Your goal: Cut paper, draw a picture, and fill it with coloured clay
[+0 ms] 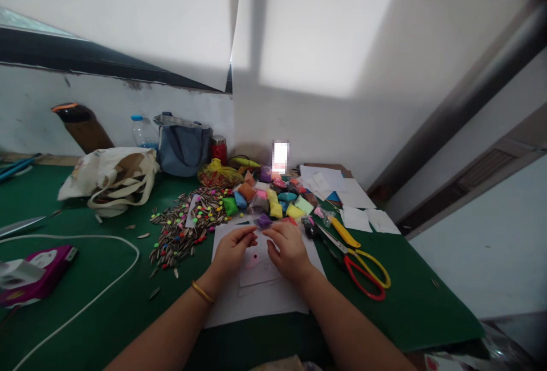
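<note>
White paper lies on the green table, with a smaller sheet on it bearing a pink patch and a dark dot. Above its upper left part is my left hand, fingers pinched together; anything between the fingertips is too small to name. My right hand hovers at the upper right of the sheet, thumb apart from its bent fingers, with nothing visible in it. A purple packet sits just beyond my fingertips. Behind it are several colourful packets.
Striped seeds with coloured beads are heaped at left. Scissors and a yellow-handled cutter lie at right. Bags, a bottle, a red jar and a blurred bright screen stand behind; a white cable crosses the left.
</note>
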The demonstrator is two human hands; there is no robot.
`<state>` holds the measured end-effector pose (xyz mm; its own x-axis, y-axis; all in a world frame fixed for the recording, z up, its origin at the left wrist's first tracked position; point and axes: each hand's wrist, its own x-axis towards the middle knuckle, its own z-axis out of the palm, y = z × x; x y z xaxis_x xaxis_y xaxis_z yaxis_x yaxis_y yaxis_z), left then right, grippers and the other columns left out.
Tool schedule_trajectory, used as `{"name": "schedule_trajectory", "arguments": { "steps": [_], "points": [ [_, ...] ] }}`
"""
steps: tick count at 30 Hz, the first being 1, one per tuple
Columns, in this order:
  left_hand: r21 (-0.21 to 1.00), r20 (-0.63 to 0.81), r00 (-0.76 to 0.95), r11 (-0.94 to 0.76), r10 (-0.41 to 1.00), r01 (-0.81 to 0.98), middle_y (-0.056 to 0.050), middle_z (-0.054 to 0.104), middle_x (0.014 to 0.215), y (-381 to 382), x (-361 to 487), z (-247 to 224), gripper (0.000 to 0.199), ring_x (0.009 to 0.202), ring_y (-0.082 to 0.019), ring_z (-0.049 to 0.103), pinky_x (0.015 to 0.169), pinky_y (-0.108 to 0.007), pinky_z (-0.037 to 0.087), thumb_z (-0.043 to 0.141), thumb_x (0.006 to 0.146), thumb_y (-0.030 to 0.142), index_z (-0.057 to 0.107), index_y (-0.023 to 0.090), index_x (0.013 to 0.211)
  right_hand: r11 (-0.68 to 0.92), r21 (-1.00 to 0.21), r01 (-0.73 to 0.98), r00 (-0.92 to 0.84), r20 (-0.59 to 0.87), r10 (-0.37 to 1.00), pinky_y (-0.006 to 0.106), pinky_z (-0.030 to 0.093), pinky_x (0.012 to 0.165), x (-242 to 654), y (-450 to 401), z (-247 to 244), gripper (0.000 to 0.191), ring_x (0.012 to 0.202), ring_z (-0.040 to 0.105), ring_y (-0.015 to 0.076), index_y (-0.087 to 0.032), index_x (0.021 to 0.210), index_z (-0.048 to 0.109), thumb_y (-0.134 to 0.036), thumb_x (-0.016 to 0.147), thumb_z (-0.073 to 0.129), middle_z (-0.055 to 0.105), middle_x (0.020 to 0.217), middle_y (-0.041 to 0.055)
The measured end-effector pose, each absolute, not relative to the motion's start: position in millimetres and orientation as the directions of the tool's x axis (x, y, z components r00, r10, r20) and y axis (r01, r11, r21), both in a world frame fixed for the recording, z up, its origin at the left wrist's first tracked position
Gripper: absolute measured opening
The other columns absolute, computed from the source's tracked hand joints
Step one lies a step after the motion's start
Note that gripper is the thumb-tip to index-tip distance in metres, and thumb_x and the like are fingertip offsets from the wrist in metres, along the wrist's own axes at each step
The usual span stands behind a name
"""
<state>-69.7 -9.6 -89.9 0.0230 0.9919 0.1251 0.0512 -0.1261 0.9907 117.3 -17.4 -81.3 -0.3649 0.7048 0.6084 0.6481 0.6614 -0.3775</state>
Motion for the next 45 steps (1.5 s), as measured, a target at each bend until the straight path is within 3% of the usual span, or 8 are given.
{"name": "schedule_trajectory", "arguments": {
  "steps": [8, 11, 16, 20, 28, 34, 39, 45],
  "points": [
    [0.962, 0.176, 0.048, -0.182, 0.983, 0.201, 0.000, 0.063, 0.055, -17.6, -72.9, -82.1, 0.024, 0.051, -0.013, 0.059, 0.050, -0.024, 0.049, 0.065, 0.077, 0.040, 0.068, 0.018, 0.067, 0.672, -0.391, 0.628, -0.351, 0.629, 0.694, 0.042, 0.041, 0.089, 118.8, -15.1, -84.0, 0.025, 0.098, 0.056, 0.0231, -0.022, 0.106, 0.066, -0.015, 0.088, 0.052, 0.065, 0.098, 0.0073],
    [0.946, 0.236, 0.051, -0.241, 0.971, 0.219, -0.001, 0.064, 0.058, -17.8, -73.8, -82.8, 0.032, 0.053, -0.014, 0.060, 0.052, -0.025, 0.050, 0.055, 0.085, 0.043, 0.069, 0.017, 0.073, 0.680, -0.394, 0.619, -0.348, 0.638, 0.686, 0.042, 0.042, 0.088, 118.7, -14.7, -85.4, 0.026, 0.097, 0.056, 0.0228, -0.022, 0.107, 0.066, -0.014, 0.087, 0.052, 0.065, 0.097, 0.0069],
    [0.974, 0.200, 0.033, -0.203, 0.979, 0.103, -0.004, 0.072, 0.077, -14.0, -71.0, -87.4, 0.026, 0.071, -0.019, 0.070, 0.068, -0.031, 0.057, 0.067, 0.078, 0.039, 0.070, 0.017, 0.092, 0.683, -0.395, 0.614, -0.356, 0.633, 0.687, 0.042, 0.042, 0.087, 118.2, -13.9, -85.9, 0.026, 0.097, 0.057, 0.0230, -0.023, 0.107, 0.066, -0.015, 0.087, 0.051, 0.065, 0.097, 0.0069],
    [0.987, 0.160, 0.032, -0.160, 0.987, 0.007, -0.005, 0.072, 0.082, -14.2, -69.1, -88.5, 0.035, 0.072, -0.020, 0.072, 0.070, -0.035, 0.059, 0.061, 0.083, 0.046, 0.069, 0.016, 0.100, 0.684, -0.395, 0.614, -0.364, 0.627, 0.689, 0.041, 0.044, 0.086, 119.1, -12.9, -85.2, 0.025, 0.096, 0.057, 0.0234, -0.022, 0.106, 0.066, -0.015, 0.088, 0.051, 0.066, 0.097, 0.0074],
    [0.984, 0.141, -0.073, -0.132, 0.987, 0.117, 0.002, 0.060, 0.061, -4.2, -77.8, -95.2, 0.034, 0.056, -0.014, 0.059, 0.054, -0.025, 0.048, 0.065, 0.076, 0.051, 0.061, 0.017, 0.073, 0.655, -0.420, 0.628, -0.417, 0.529, 0.739, 0.037, 0.050, 0.082, 120.3, -7.9, -96.6, 0.030, 0.092, 0.062, 0.0230, -0.020, 0.107, 0.066, -0.009, 0.083, 0.050, 0.069, 0.098, 0.0082],
    [0.989, 0.109, -0.074, -0.101, 0.991, 0.112, 0.001, 0.060, 0.064, 6.0, -81.6, -106.1, 0.036, 0.058, -0.015, 0.060, 0.057, -0.026, 0.047, 0.061, 0.078, 0.053, 0.060, 0.017, 0.073, 0.580, -0.438, 0.687, -0.459, 0.357, 0.813, 0.043, 0.040, 0.102, 127.9, -5.5, -94.4, 0.036, 0.113, 0.056, 0.0245, -0.021, 0.113, 0.066, -0.012, 0.079, 0.058, 0.066, 0.116, 0.0087],
    [0.989, 0.106, -0.073, -0.097, 0.992, 0.114, -0.002, 0.066, 0.073, 8.4, -83.2, -106.7, 0.033, 0.067, -0.017, 0.062, 0.064, -0.029, 0.050, 0.071, 0.068, 0.045, 0.067, 0.016, 0.082, 0.524, -0.465, 0.714, -0.549, 0.094, 0.831, 0.051, 0.023, 0.113, 137.1, -6.4, -85.4, 0.083, 0.134, 0.036, 0.0335, -0.026, 0.140, 0.048, -0.054, 0.067, 0.077, 0.049, 0.142, 0.0094],
    [0.986, 0.121, -0.102, -0.108, 0.987, 0.125, -0.001, 0.066, 0.073, 9.4, -84.1, -103.8, 0.029, 0.069, -0.017, 0.060, 0.066, -0.029, 0.049, 0.077, 0.059, 0.038, 0.067, 0.017, 0.076, 0.554, -0.443, 0.705, -0.630, -0.034, 0.776, 0.053, 0.009, 0.116, 141.5, -8.2, -81.3, 0.116, 0.140, 0.026, 0.0357, -0.026, 0.151, 0.030, -0.066, 0.053, 0.079, 0.035, 0.153, 0.0102]
  ]
}}
